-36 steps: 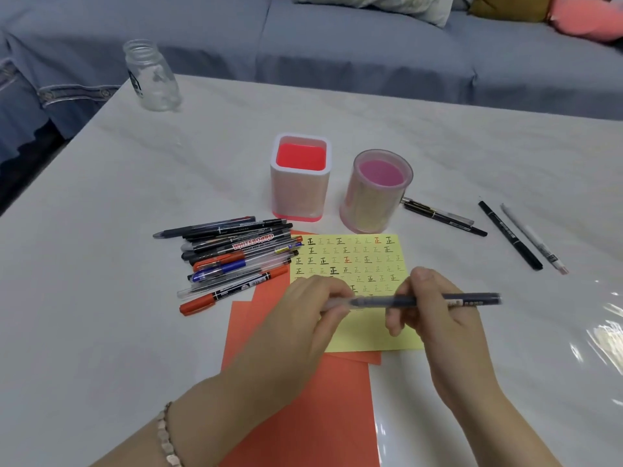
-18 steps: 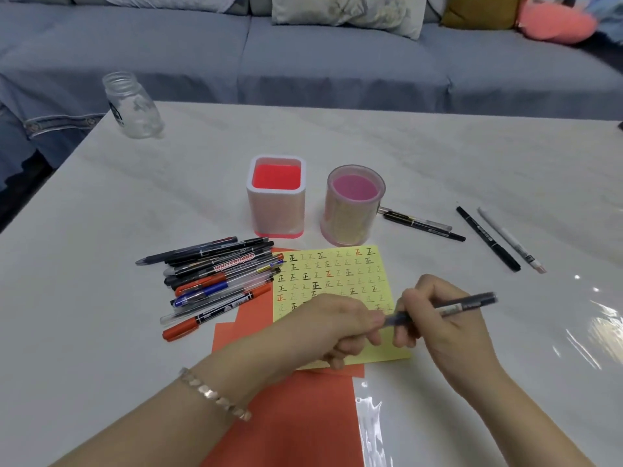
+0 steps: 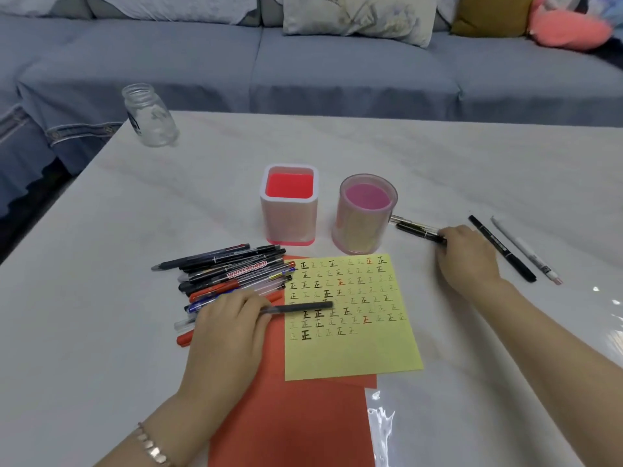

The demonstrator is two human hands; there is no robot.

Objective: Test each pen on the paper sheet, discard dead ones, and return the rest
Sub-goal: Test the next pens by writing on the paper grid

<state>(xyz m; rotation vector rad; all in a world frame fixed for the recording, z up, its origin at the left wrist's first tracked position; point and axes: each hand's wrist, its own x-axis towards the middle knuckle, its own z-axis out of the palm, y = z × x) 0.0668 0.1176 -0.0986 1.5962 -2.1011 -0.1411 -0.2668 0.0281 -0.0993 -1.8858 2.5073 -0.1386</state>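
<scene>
A yellow paper sheet [image 3: 350,352] covered with small test marks lies on orange paper [image 3: 293,426]. My left hand [image 3: 229,328] holds a grey pen [image 3: 296,308] whose free end lies over the sheet's left side. Just behind that hand is a pile of several pens [image 3: 236,267]. My right hand [image 3: 468,257] reaches to two black pens [image 3: 418,229] right of the round pink holder [image 3: 357,230], its fingertips curled over the end of one. A square pink holder [image 3: 290,227] stands left of the round one; both look empty.
A black marker [image 3: 502,252] and a white pen [image 3: 526,251] lie at the right of my right hand. A glass jar [image 3: 151,116] stands at the table's far left corner. A clear plastic sleeve [image 3: 381,426] lies near the orange paper. A grey sofa runs behind the table.
Both hands held the grey pen over the sheet. Now only my left hand has it, shifted left toward the pile, and my right hand has moved right to the black pens by the round holder.
</scene>
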